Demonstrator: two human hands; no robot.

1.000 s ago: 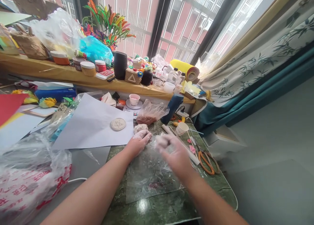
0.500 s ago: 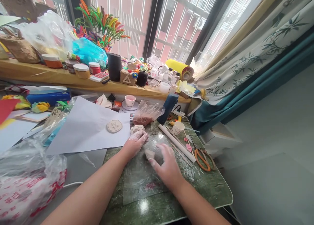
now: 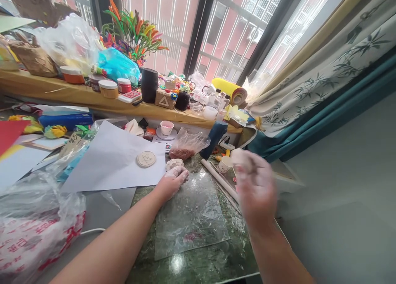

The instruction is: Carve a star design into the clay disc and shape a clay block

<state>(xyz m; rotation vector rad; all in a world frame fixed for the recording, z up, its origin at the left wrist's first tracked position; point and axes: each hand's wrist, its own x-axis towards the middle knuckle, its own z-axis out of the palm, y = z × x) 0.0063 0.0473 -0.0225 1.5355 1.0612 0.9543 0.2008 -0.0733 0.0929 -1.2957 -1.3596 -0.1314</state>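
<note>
My right hand (image 3: pixel 255 185) is raised over the right side of the table, smeared by motion. Its fingers are curled round a piece of pale clay (image 3: pixel 251 167), mostly hidden. White powder coats both hands. My left hand (image 3: pixel 173 180) rests at the far left corner of a clear plastic sheet (image 3: pixel 192 218), thumb and fingers pressed together; whatever they pinch is hidden. Just behind it sits a lump of whitish clay (image 3: pixel 175 164). A round clay disc (image 3: pixel 146 159) with a star cut into it lies on white paper (image 3: pixel 108 164) to the left.
A white rolling pin (image 3: pixel 219 177), a thin stick and a paper cup (image 3: pixel 225 164) stand right of the sheet. Behind are a bag of brown material (image 3: pixel 185 145) and a dark blue bottle (image 3: pixel 214 138). Paint jars (image 3: pixel 108 89) and crafts crowd the sill. A plastic bag (image 3: pixel 40 230) lies front left.
My right hand has lifted from the sheet and swung right and up, and the clay piece has left the sheet with it. My left hand has stayed in place.
</note>
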